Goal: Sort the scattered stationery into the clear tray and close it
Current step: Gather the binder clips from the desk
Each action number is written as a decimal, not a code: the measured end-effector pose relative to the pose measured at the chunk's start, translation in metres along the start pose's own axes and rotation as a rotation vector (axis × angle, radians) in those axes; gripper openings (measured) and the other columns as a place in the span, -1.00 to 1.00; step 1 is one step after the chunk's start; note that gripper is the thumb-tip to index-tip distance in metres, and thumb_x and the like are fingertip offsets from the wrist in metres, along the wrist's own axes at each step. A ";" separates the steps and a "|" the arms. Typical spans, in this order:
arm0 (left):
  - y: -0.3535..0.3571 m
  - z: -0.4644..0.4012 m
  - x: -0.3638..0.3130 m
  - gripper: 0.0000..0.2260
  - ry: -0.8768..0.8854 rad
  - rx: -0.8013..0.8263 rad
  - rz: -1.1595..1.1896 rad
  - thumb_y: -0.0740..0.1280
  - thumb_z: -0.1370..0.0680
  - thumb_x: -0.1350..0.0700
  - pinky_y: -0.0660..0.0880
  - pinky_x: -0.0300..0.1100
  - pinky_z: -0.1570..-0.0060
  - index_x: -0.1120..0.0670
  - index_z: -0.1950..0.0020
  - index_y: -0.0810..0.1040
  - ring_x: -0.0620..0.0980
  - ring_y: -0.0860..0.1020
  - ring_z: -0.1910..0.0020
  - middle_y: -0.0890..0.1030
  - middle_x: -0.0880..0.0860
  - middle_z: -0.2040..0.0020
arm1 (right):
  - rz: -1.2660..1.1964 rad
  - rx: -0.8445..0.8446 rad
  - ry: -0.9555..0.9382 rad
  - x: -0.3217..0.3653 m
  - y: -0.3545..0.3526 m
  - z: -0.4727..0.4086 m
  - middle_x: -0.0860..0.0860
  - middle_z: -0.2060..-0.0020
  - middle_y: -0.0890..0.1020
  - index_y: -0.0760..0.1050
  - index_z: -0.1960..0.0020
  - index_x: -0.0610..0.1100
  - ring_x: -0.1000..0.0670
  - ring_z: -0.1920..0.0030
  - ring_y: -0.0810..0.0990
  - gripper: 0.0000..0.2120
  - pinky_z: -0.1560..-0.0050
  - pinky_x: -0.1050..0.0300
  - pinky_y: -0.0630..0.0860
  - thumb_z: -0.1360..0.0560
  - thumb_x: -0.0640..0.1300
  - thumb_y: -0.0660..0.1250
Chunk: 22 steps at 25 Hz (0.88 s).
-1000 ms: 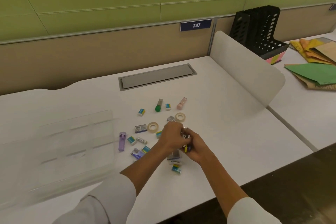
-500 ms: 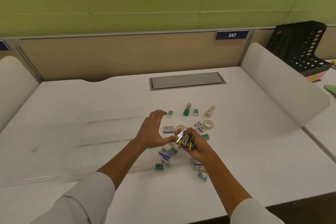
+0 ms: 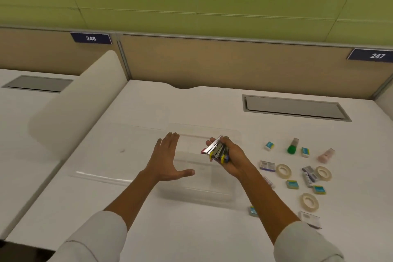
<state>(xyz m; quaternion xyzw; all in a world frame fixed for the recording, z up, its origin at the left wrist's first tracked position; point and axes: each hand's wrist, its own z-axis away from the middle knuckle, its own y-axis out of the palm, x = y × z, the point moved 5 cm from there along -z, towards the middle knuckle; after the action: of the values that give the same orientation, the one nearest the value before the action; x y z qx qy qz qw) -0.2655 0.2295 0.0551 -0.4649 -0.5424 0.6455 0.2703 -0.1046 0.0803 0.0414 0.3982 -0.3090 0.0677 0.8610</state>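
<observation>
We have carried our right hand, fingers clamped on a bundle of small metal staplers, over the clear plastic tray, left hand now spread flat, ready to drop them in.

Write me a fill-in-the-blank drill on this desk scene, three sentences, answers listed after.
1. The bundle of staplers is gripped by the ___ hand.
2. The left hand hovers with its fingers ___.
3. The number of tape rolls lying on the desk is ___.

Missing words: right; open; three
</observation>
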 end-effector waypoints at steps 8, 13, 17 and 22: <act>0.023 0.018 0.040 0.24 -0.094 0.065 0.011 0.05 -0.18 -0.68 -0.16 0.14 -0.53 0.10 -0.56 -0.28 -0.01 -0.31 -0.55 -0.27 0.05 -0.58 | 0.266 -0.097 0.008 -0.048 0.088 -0.083 -0.16 -0.05 0.63 0.45 -0.18 -0.25 -0.17 -0.08 0.65 -0.82 -0.15 -0.22 0.59 -0.63 -0.17 0.26; 0.031 0.019 0.045 0.24 -0.125 0.082 0.039 -0.01 -0.16 -0.68 -0.17 0.10 -0.54 0.09 -0.55 -0.32 -0.01 -0.32 -0.54 -0.31 0.03 -0.57 | 0.590 -0.267 -0.028 -0.062 0.109 -0.115 -0.15 0.13 0.60 0.45 -0.10 -0.25 -0.16 0.10 0.65 -0.84 -0.06 -0.12 0.60 -0.58 -0.18 0.31; 0.033 0.018 0.047 0.25 -0.123 0.087 0.042 -0.03 -0.14 -0.69 -0.17 0.08 -0.54 0.09 -0.54 -0.33 0.00 -0.33 -0.54 -0.31 0.04 -0.57 | 0.864 -0.396 -0.023 -0.066 0.111 -0.128 -0.15 0.01 0.57 0.35 -0.40 -0.21 -0.14 0.06 0.60 -0.52 0.17 0.04 0.53 -0.53 -0.08 0.28; 0.035 0.018 0.047 0.23 -0.122 0.079 0.051 -0.05 -0.15 -0.69 -0.18 0.08 -0.54 0.07 -0.54 -0.34 0.03 -0.30 -0.55 -0.31 0.04 -0.57 | 0.913 -0.403 0.058 -0.060 0.122 -0.123 -0.09 0.23 0.44 0.40 -0.01 -0.25 -0.09 0.15 0.45 -0.81 0.10 0.07 0.38 -0.54 -0.11 0.24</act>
<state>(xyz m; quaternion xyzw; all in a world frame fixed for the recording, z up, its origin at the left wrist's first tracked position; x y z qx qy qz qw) -0.2956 0.2522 0.0069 -0.4273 -0.5198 0.7002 0.2387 -0.1380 0.2596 0.0243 0.0459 -0.4344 0.3878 0.8117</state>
